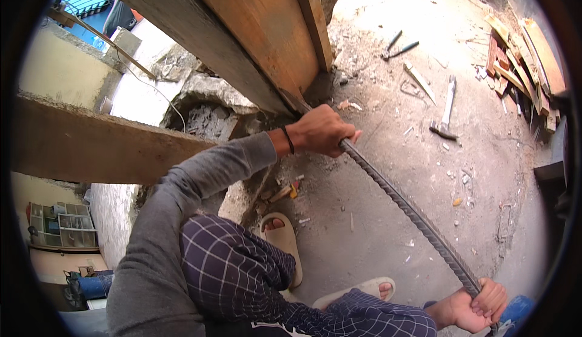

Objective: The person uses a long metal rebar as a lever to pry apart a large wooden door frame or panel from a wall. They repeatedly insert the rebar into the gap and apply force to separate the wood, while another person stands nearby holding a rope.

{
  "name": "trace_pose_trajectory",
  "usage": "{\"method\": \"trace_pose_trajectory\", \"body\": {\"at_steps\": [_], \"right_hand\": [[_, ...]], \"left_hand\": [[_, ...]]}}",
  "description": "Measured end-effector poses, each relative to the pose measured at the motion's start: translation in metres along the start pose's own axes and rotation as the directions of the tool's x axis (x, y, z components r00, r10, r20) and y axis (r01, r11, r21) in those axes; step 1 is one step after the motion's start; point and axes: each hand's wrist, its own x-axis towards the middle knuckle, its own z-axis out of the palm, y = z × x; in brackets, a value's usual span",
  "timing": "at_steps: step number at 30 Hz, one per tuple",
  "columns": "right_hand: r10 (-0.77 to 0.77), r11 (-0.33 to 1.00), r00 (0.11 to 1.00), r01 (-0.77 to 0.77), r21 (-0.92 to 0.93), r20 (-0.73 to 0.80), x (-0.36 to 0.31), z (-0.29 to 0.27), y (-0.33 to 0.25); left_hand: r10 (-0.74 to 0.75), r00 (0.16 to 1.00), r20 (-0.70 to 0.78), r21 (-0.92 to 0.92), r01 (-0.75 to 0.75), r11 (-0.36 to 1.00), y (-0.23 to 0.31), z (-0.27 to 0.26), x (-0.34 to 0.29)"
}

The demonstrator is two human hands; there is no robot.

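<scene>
A long ribbed steel rebar slants from the foot of the wooden formwork down to the lower right. My left hand is closed around its upper part, close to the boards. Near its lower end, my right hand grips the same bar with the fingers wrapped over it. The bar's far tip reaches a gap at the base of the wooden formwork; whether it is wedged under or beside the boards I cannot tell.
On the dusty concrete floor lie a claw hammer, pliers and a handsaw. Scrap wood is piled at the right. Broken concrete surrounds a hole on the left, beyond a horizontal plank.
</scene>
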Motion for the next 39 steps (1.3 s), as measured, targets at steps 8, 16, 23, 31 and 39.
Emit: {"method": "trace_pose_trajectory", "body": {"at_steps": [8, 16, 23, 31, 39], "right_hand": [[0.009, 0.999, 1.0, -0.009, -0.031, -0.001, 0.005, 0.012, -0.045], [-0.083, 0.997, 0.997, 0.083, 0.004, 0.003, -0.016, 0.005, 0.005], [0.008, 0.997, 1.0, -0.009, -0.071, -0.02, -0.029, -0.039, -0.01], [0.2, 0.976, 0.955, -0.215, -0.045, -0.217, 0.151, -0.149, 0.071], [0.104, 0.995, 0.99, -0.104, -0.001, 0.095, 0.091, -0.081, -0.037]], "left_hand": [[0.045, 0.999, 0.021, 0.04, -0.046, 0.998, 0.043, -0.003, 0.007], [0.132, 0.988, -0.082, 0.009, -0.132, 0.991, 0.002, -0.032, 0.0], [-0.032, 0.996, 0.077, 0.111, 0.024, 0.994, 0.002, -0.013, -0.014], [-0.191, 0.978, 0.082, 0.196, 0.172, 0.965, -0.02, 0.002, 0.043], [-0.095, 0.995, 0.02, 0.123, 0.092, 0.988, 0.022, -0.001, 0.027]]}}
